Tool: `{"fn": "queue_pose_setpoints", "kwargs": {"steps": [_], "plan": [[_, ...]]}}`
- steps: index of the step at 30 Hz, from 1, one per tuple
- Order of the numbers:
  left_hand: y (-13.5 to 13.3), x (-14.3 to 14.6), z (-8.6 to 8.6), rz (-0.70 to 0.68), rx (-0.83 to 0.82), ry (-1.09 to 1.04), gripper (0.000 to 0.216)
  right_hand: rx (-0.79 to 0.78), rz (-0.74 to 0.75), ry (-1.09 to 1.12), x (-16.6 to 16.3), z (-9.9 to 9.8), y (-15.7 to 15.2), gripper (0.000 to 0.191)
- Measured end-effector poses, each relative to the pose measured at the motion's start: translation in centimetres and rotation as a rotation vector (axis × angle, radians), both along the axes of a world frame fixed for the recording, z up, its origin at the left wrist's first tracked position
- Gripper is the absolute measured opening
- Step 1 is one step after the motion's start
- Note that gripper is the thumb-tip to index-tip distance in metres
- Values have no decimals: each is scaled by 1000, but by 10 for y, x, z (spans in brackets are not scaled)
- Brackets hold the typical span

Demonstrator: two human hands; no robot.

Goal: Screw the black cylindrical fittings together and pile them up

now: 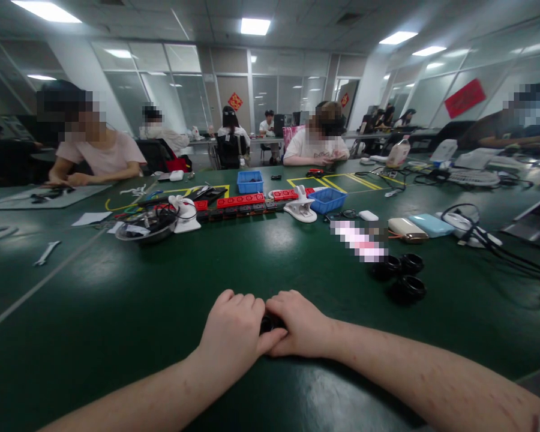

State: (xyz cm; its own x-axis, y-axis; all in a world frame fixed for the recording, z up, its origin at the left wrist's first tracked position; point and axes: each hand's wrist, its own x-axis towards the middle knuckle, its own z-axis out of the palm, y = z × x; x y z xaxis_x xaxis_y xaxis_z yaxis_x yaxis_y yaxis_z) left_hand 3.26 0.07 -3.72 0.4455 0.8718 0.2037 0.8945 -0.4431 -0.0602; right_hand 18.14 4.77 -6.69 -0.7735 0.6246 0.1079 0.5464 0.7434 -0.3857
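My left hand (236, 324) and my right hand (297, 324) meet low in the middle of the view, over the green table (162, 300). Both are closed around a small black round part (266, 325), thumbs crossing in front of it. Only a dark bit with a curved edge shows between the fingers; the rest of it is hidden. To the right of my hands stand three black ring-shaped parts (411, 288) with hollow middles, grouped together and similar in colour to the held one.
Across the table's middle lie red power strips (240, 200), blue bins (327, 200), white clip bases (300, 207) and a metal bowl (146, 231) of dark parts. A wrench (47, 253) lies left. Power banks (429, 225) and cables (472, 231) lie right. Other people sit beyond.
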Motion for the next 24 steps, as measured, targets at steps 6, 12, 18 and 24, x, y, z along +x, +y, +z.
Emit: {"fn": "queue_pose_setpoints", "kwargs": {"steps": [6, 12, 18, 24], "plan": [[6, -7, 8, -45, -104, -81, 45, -14, 49, -17, 4, 0, 2, 49], [15, -24, 25, -303, -420, -347, 17, -98, 176, 10, 12, 6, 11, 50], [19, -35, 31, -447, -621, -387, 37, -157, 245, 17, 15, 8, 18, 40], [19, -31, 32, -438, -605, -346, 34, -149, 268, 22, 14, 5, 21, 32]]}}
